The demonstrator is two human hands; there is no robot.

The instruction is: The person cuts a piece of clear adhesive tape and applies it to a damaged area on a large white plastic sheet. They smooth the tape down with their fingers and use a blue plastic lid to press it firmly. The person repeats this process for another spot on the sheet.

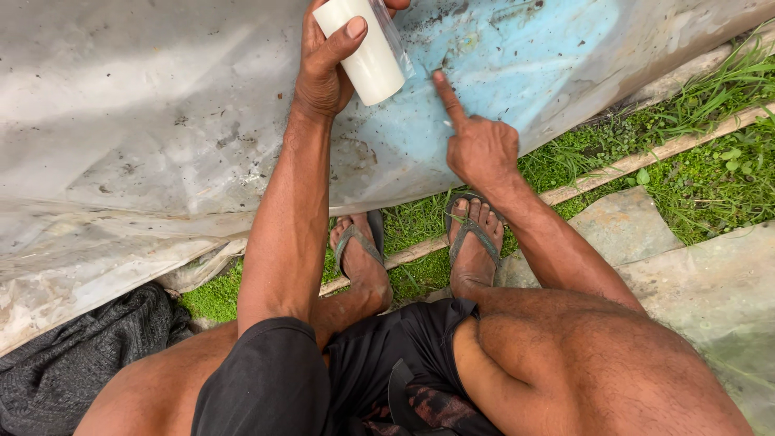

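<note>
My left hand grips a white cylindrical roll with a strip of clear tape or film hanging from its right side, held at the top centre over a dirty plastic sheet. My right hand has its index finger stretched out, the tip pressing on a pale blue patch of the sheet just right of the roll; the other fingers are curled in. I am crouching, both feet in grey flip-flops on the grass below the sheet's edge.
A thin bamboo pole runs diagonally across the grass at right. Flat stone slabs lie at the right. A dark grey cloth is bunched at the bottom left, under the sheet's edge.
</note>
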